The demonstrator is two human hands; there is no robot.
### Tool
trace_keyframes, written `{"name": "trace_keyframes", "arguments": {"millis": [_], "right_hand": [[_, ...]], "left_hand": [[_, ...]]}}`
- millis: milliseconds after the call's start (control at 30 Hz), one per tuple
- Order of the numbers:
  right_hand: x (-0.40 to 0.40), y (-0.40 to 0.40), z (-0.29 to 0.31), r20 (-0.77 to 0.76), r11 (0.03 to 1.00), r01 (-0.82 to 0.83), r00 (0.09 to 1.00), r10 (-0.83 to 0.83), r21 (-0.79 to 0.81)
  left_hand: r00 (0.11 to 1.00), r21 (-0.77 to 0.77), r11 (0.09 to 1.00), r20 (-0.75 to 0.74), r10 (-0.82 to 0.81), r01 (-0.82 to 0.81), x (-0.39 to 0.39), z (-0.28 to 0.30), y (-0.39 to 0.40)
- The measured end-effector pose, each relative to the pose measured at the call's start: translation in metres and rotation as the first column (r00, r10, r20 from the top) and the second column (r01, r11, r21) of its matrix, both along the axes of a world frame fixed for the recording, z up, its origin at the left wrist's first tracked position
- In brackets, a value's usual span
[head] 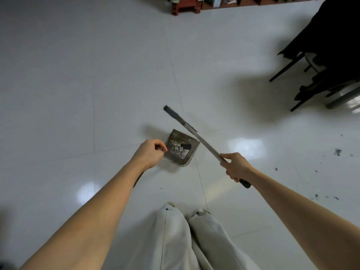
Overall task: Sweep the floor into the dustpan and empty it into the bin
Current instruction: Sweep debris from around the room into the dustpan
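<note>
Here right hand (234,166) grips grey metal broom handle (204,143); left hand (150,152) curled, apparently holding handle of debris-filled grey dustpan (191,151) over white tiled floor (78,84).

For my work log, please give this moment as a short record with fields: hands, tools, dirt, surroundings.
left hand: left hand curled near the dustpan's edge; what it holds is hidden
right hand: right hand grips the broom handle
dustpan: dustpan holds pale debris and a dark piece
floor: white tile floor, dark specks on the right
surroundings: black chair upper right, red stool at top
bin: not in view
</note>
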State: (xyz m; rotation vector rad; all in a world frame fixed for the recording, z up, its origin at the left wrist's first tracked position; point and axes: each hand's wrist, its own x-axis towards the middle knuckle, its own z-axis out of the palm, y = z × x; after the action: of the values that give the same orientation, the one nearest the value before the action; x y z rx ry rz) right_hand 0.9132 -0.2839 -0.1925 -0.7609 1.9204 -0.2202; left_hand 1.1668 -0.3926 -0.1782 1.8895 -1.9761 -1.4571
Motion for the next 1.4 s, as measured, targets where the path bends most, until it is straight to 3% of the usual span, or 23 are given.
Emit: {"name": "trace_keyframes", "arguments": {"millis": [267, 433, 533, 667, 767, 933, 1067, 1167, 1400], "right_hand": [[0.004, -0.019, -0.019, -0.041, 0.994, 0.079, 0.996, -0.082, -0.071], [0.005, -0.023, -0.027, -0.027, 0.99, 0.129, 0.991, -0.131, -0.056], [0.004, -0.022, -0.032, -0.023, 0.991, 0.13, 0.991, -0.131, -0.035], [0.007, -0.026, -0.035, -0.028, 0.994, 0.109, 0.994, -0.109, -0.016], [0.013, -0.031, -0.038, -0.033, 0.995, 0.099, 0.995, -0.099, -0.014], [0.021, -0.047, -0.042, -0.078, 0.999, 0.051, 0.996, -0.05, 0.003], [0.028, -0.067, -0.049, -0.15, 0.997, -0.032, 0.988, 0.041, 0.064], [0.037, -0.078, -0.051, -0.17, 0.97, -0.116, 0.973, 0.154, 0.214], [0.064, -0.058, -0.083, 0.021, 0.916, -0.204, 0.978, 0.21, 0.345]], "left_hand": [[0.976, -0.145, 0.966, -0.082, 0.204, -0.214, -0.034, -0.031, 0.012], [0.925, 0.01, 0.935, -0.142, 0.352, -0.355, -0.023, -0.067, 0.046], [0.947, 0.127, 0.946, -0.086, 0.309, -0.297, -0.019, -0.078, 0.06], [0.945, -0.017, 0.949, -0.099, 0.312, -0.315, -0.026, -0.068, 0.038], [0.936, -0.004, 0.94, -0.098, 0.338, -0.34, -0.022, -0.065, 0.027], [0.979, -0.066, 0.977, 0.032, 0.203, -0.201, -0.008, -0.046, 0.0], [0.976, -0.142, 0.979, 0.144, 0.166, -0.145, -0.002, -0.028, -0.003], [0.955, -0.157, 0.958, 0.138, 0.261, -0.24, 0.0, -0.025, 0.008], [0.894, -0.147, 0.893, 0.085, 0.439, -0.425, 0.013, -0.009, 0.006]]}}
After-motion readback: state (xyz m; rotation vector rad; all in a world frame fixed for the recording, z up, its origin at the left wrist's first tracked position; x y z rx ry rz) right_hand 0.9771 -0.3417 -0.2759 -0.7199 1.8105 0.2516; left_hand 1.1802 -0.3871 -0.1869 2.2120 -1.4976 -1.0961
